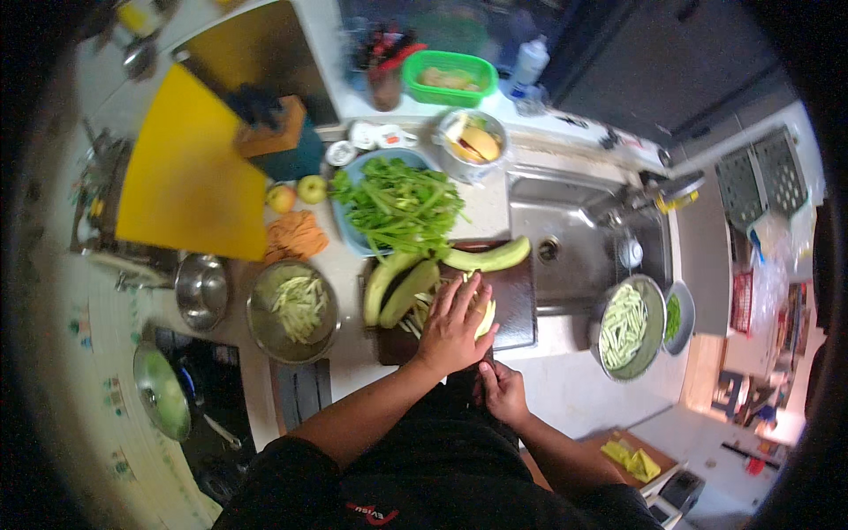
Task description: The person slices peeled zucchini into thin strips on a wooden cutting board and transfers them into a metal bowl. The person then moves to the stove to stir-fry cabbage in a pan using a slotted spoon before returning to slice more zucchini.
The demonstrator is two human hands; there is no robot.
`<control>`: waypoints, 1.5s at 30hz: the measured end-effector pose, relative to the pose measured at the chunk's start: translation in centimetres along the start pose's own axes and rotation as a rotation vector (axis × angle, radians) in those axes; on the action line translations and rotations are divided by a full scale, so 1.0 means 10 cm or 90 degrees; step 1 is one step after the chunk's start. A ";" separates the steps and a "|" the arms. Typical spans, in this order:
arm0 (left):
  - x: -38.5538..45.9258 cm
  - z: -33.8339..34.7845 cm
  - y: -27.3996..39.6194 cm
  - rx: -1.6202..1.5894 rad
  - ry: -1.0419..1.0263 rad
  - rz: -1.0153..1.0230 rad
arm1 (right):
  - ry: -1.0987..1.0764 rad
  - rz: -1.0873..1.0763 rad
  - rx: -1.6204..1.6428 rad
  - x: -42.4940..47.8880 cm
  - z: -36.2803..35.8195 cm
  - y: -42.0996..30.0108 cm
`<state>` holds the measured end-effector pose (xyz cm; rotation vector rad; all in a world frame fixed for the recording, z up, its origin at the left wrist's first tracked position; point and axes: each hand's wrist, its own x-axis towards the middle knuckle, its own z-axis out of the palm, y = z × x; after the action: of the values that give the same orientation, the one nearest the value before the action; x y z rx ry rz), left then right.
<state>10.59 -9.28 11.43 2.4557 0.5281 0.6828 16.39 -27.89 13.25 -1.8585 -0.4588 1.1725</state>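
Observation:
A dark cutting board (517, 305) lies before me on the counter. My left hand (457, 328) rests flat on it, fingers stretched forward, holding down a pale green vegetable piece (487, 319). Cut strips (412, 324) show beside that hand. My right hand (505, 392), at the board's near edge, is closed around the dark handle of a knife (488, 358); the left hand hides most of its blade. Whole or large pieces of long pale green gourd (490, 257) lie along the board's far side and left side.
Leafy greens fill a blue basin (346, 225) behind the board. Steel bowls of cut strips stand left (255, 331) and right (656, 344), the right one near the sink (563, 265). A wok (162, 391) sits on the stove at left. A yellow sheet (192, 172) rises at far left.

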 end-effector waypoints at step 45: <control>-1.77 -1.91 -1.52 0.233 -0.246 -0.308 | -0.156 -0.254 -0.512 1.16 2.35 -1.40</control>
<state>-17.60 1.29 10.27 2.5403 1.1095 -0.0947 3.66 -1.07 14.21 -2.1168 -1.5432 1.0078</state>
